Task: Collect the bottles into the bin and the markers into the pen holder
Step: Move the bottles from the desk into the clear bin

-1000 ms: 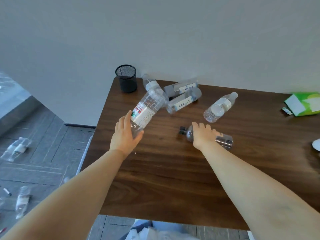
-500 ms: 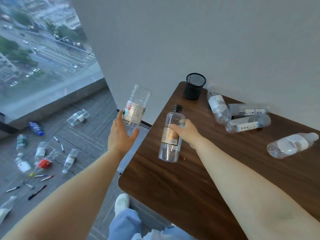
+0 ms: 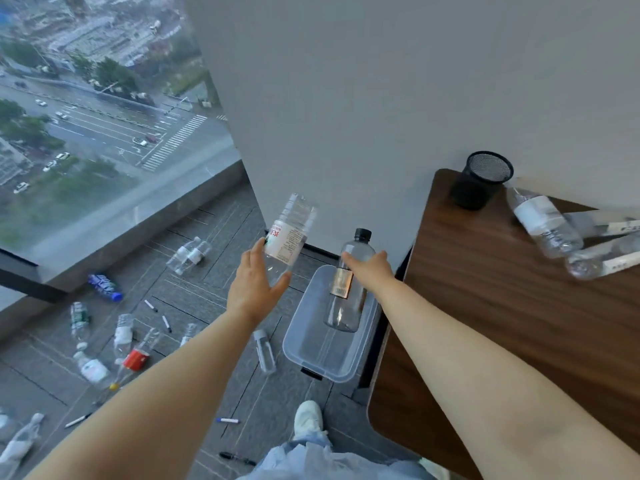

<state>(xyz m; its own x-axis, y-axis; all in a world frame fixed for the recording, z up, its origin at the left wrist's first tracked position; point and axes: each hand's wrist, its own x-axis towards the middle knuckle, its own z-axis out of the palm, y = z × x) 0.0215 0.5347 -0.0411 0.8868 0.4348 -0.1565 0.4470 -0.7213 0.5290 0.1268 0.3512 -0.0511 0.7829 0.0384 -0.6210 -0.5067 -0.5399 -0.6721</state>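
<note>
My left hand (image 3: 254, 284) grips a clear bottle with a white label (image 3: 289, 235), held upside down above the floor, left of the bin. My right hand (image 3: 370, 270) holds a black-capped clear bottle with a brown label (image 3: 346, 289) upright over the clear plastic bin (image 3: 301, 355) on the floor beside the table. The black mesh pen holder (image 3: 479, 180) stands at the table's far left corner. Three clear bottles (image 3: 543, 221) lie on the wooden table (image 3: 485, 306) near the wall. Several bottles (image 3: 123, 332) and markers (image 3: 166, 323) are scattered on the floor.
A small bottle (image 3: 265, 349) lies on the floor just left of the bin. A window (image 3: 86, 116) with a low sill runs along the left. My white shoe (image 3: 308, 419) is on the grey floor tiles below the bin.
Both hands have carried their bottles leftward off the table; the right-hand bottle now hangs over the bin, which has come into view. The view has swung left and down.
</note>
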